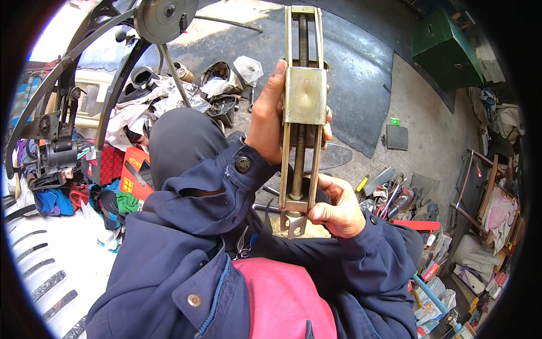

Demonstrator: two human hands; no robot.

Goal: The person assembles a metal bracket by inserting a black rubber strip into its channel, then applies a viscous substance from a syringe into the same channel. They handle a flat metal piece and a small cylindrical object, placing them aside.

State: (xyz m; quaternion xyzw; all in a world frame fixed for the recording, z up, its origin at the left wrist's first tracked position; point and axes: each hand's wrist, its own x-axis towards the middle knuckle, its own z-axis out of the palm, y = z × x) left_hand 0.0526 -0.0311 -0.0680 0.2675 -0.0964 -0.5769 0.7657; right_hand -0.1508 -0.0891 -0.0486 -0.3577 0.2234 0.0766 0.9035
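Upright in front of me is a long brass-coloured metal screw frame [305, 96], with two side rails, a threaded rod down its middle and a square sliding block. My left hand [267, 116] is closed round it from the left at the block, its thumb pointing up along the edge and fingertips showing on the right side. At the lower end my right hand [341, 210] grips it, thumb against the bottom corner near a small bracket with holes; its other fingers are partly hidden behind the frame.
A black hand-cranked machine [62, 113] stands at the left, beside a white slatted plastic seat [51, 271]. Bags and shoes lie ahead on the floor. Several hand tools [389, 192] are heaped at the right. A green box [443, 48] stands at the far right.
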